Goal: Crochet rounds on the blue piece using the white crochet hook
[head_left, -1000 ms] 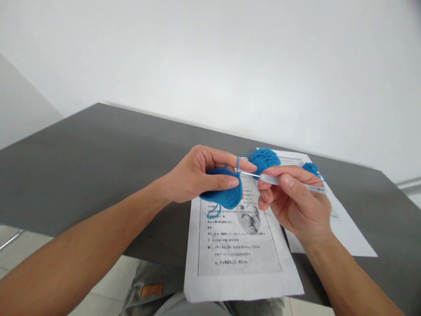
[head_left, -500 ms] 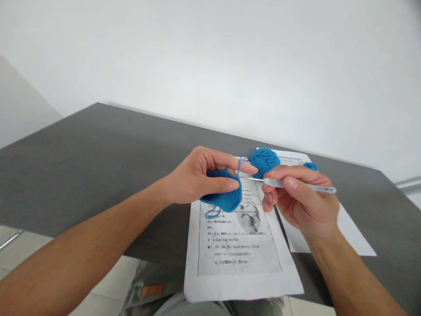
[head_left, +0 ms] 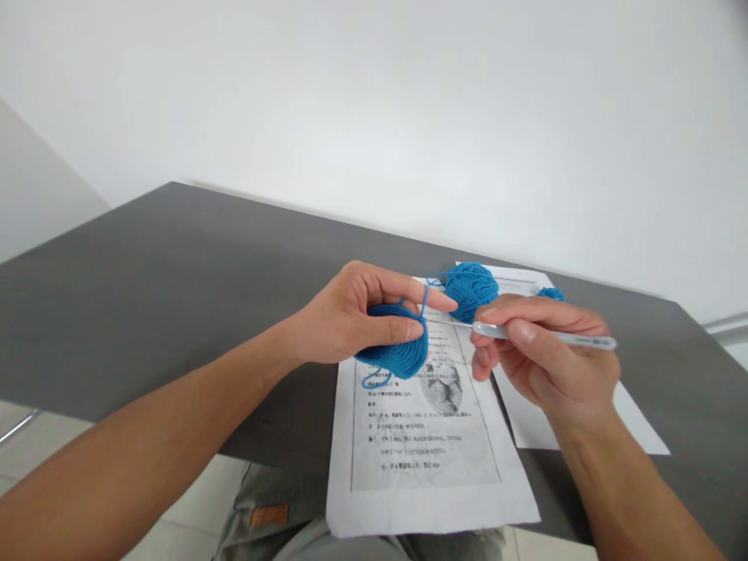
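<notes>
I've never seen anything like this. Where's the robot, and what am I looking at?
There's no robot here, just a person's two bare hands. The camera is worn on the head, so you look forward and down as they do. The left hand pinches a round blue yarn piece, with a strand looped over its index finger. The right hand holds a hook by its pale handle, the metal shaft pointing at the piece's edge. On the dark table lie a printed sheet, another sheet, and, near their far ends, a blue yarn ball.

On the crochet hook (head_left: 494,331), the tip is indistinct
</notes>
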The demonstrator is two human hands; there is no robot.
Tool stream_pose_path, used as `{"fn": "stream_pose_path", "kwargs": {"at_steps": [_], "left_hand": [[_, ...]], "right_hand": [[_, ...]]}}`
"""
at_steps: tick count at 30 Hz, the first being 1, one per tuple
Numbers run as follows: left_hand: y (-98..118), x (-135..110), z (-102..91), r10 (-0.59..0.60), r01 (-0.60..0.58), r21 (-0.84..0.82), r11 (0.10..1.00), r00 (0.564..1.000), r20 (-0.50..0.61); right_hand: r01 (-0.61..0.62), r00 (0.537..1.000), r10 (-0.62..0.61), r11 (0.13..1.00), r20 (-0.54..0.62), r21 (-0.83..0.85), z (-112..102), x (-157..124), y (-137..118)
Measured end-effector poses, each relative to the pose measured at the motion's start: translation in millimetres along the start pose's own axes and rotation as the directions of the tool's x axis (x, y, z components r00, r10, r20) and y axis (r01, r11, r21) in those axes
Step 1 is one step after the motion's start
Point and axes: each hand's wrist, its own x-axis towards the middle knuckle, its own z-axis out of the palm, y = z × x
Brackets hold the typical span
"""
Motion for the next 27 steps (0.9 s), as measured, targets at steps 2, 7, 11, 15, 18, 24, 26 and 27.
{"fn": "stream_pose_path", "kwargs": {"at_steps": [2, 7, 11, 15, 18, 24, 26, 27], "left_hand": [[0.2, 0.4, 0.0, -0.003, 0.003, 0.030, 1.000, 1.000, 0.005], [0.7, 1.8, 0.0, 0.015, -0.016, 0.081, 0.997, 1.000, 0.013], [1.0, 2.2, 0.1, 0.046, -0.045, 0.150, 0.988, 0.999, 0.000], [1.6, 2.4, 0.5, 0.065, -0.062, 0.182, 0.981, 0.998, -0.011], [1.5, 2.2, 0.8, 0.061, -0.058, 0.196, 0.979, 0.998, -0.010], [0.2, 2.3, 1.2, 0.078, -0.080, 0.157, 0.984, 0.997, 0.021], [-0.2, 2.5, 1.4, 0.078, -0.079, 0.160, 0.984, 0.997, 0.015], [-0.2, 2.5, 1.4, 0.078, -0.078, 0.165, 0.983, 0.997, 0.011]], "right_hand": [[0.004, 1.000, -0.004, 1.000, 0.005, -0.007, 0.1, -0.1, -0.4], [0.020, 1.000, -0.020, 0.998, -0.003, -0.053, -0.4, -0.9, -2.3], [-0.005, 0.999, 0.003, 0.998, -0.037, -0.055, 0.5, -2.1, -3.3], [-0.023, 0.997, 0.021, 0.999, -0.073, -0.025, 4.1, -1.6, -2.8], [-0.032, 0.994, 0.033, 0.999, -0.106, 0.018, 7.4, 0.3, -1.7], [-0.162, 0.986, 0.168, 0.971, -0.019, 0.177, 10.3, 5.0, 1.0], [-0.206, 0.978, 0.208, 0.951, 0.019, 0.230, 10.2, 5.8, 1.2], [-0.227, 0.974, 0.226, 0.940, 0.033, 0.253, 10.1, 6.1, 1.2]]}}
